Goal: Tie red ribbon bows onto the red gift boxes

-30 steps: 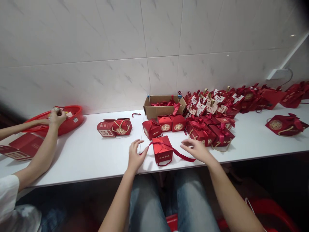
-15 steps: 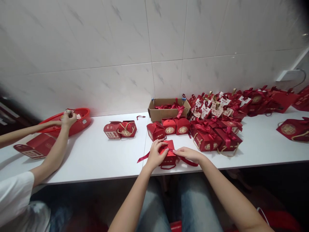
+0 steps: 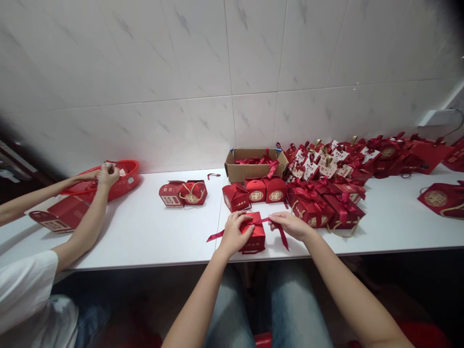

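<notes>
A small red gift box (image 3: 258,237) with a cord handle sits near the front edge of the white table. My left hand (image 3: 236,231) is curled over the box's left and top side, thumb and fingers holding it where a dark red ribbon crosses the lid. To the right of the box, my right hand (image 3: 289,225) pinches the satin ribbon (image 3: 281,237) between thumb and fingers. The ribbon is stretched from the lid to this hand, and its loose end hangs below. The ribbon's other end (image 3: 215,236) sticks out left of my left hand.
Behind stand several red boxes (image 3: 255,191) and a cardboard box (image 3: 250,170) of ribbons. Ribboned boxes (image 3: 312,210) and tagged ones crowd the right. Two boxes (image 3: 174,194) stand left. Further left, another person's hands (image 3: 108,175) work over a red basket (image 3: 125,187).
My right hand has moved right and slightly up, away from the box, drawing the ribbon out straight. My left hand stays on the box. The view has shifted slightly.
</notes>
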`<state>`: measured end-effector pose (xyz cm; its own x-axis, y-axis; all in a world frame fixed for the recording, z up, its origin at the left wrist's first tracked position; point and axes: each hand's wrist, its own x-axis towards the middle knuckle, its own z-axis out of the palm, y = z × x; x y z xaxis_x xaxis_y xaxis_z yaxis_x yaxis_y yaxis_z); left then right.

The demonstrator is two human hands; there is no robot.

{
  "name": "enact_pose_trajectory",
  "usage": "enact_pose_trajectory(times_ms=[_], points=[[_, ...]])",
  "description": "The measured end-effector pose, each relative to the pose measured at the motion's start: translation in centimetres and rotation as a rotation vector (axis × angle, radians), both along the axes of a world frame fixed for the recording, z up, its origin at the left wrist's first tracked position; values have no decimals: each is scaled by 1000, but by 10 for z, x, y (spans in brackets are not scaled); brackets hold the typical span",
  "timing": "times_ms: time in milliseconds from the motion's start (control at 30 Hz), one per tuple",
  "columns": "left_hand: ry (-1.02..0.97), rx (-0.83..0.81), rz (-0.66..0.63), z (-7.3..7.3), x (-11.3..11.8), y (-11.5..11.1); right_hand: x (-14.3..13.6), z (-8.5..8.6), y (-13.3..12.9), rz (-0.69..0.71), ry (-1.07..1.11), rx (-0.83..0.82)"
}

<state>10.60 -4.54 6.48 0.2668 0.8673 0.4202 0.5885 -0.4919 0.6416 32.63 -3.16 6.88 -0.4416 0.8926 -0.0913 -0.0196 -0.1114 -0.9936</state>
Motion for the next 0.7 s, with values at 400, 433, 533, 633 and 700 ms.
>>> enact_pose_trajectory(times_ms=[400,433,533,633,700], points=[[-25,-52,33,9,2,4,-25,9,7,-134,100,162],[-75,-65,39,12,3,5,-29,9,8,-159,107,165],[-300,-153,22,25,8,8,-36,10,9,-167,115,184],[-374,-221,35,36,14,11,-39,10,10,-139,121,225],[-341,-208,55,39,16,13,-40,10,10,-113,119,249]])
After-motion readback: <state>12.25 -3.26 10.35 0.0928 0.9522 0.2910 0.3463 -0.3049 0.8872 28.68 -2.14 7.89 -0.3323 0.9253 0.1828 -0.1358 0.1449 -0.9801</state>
